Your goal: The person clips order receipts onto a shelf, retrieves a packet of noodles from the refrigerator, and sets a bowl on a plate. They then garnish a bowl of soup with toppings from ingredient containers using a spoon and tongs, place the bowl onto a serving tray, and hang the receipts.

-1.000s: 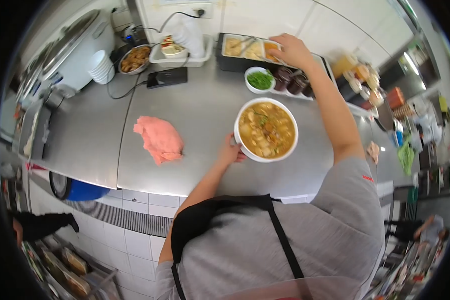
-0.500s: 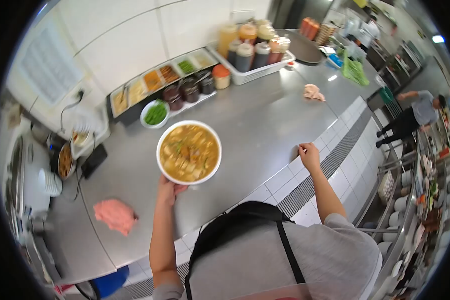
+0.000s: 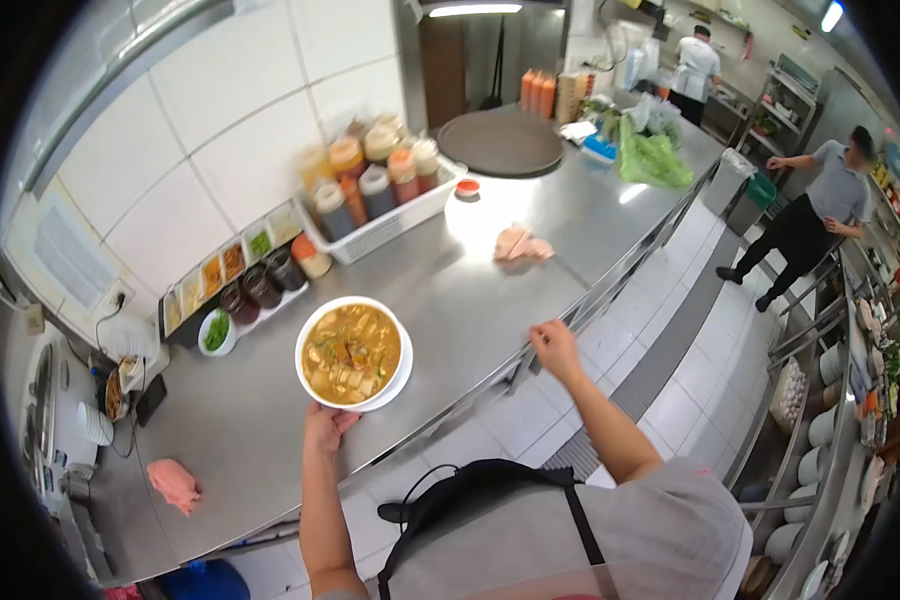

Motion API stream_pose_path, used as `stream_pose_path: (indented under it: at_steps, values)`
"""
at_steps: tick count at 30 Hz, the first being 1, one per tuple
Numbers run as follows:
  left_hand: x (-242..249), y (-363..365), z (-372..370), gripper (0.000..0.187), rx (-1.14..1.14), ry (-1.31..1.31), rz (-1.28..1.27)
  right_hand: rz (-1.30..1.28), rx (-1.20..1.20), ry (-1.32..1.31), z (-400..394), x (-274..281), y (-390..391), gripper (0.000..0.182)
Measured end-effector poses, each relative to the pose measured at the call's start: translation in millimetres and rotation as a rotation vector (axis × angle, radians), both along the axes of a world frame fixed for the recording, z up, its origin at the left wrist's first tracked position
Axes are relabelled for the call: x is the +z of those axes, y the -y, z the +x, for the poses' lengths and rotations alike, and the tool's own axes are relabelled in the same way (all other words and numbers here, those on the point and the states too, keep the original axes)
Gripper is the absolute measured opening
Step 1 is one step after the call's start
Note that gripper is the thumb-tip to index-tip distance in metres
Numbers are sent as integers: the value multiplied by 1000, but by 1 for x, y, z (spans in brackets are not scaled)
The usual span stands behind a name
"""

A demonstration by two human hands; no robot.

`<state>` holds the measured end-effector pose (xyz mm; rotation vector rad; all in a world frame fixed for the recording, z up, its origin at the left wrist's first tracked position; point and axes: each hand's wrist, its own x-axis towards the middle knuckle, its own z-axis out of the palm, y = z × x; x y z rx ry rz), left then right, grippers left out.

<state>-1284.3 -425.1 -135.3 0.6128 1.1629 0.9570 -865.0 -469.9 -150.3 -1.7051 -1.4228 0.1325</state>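
Note:
My left hand (image 3: 327, 427) grips a white soup bowl (image 3: 310, 385) from below at its near side, with the thumb and fingers partly hidden under the rim. A yellow-brown soup (image 3: 352, 350) with pale chunks and bits of green fills the bowl. Under its right side shows the rim of a white plate (image 3: 402, 382). My right hand (image 3: 555, 350) hangs over the counter's front edge with its fingers curled in; I see nothing in them.
On the steel counter (image 3: 450, 330) stand a white basket (image 3: 405, 215) of sauce bottles, a topping rack (image 3: 220, 272), a bowl of chopped greens (image 3: 216, 333) and a pink cloth (image 3: 173, 486). A pale cloth (image 3: 520, 245) lies farther right. Two people (image 3: 820, 210) stand beyond.
The view has swung to the right, so the counter and its items appear farther left. The bowl remains in my left hand, and the plate rim beneath it now shows. My right hand stays curled.

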Motion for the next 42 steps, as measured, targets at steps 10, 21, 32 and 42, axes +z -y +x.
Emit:
stream_pose_path:
  at_steps: [10,21,32,42]
  values:
    - [7,-38,122,50,-15,-2,20,-40,374,-279,38,36,-129,26]
    - [-2,-68,189,42,-69,-24,-1,-771,650,-654,19,71,-213,56]
    - [28,-41,268,36,273,-108,23,-622,992,59,46,21,-270,56]
    - [78,-37,384,32,539,-204,-33,-900,1106,-484,98,91,-310,53]
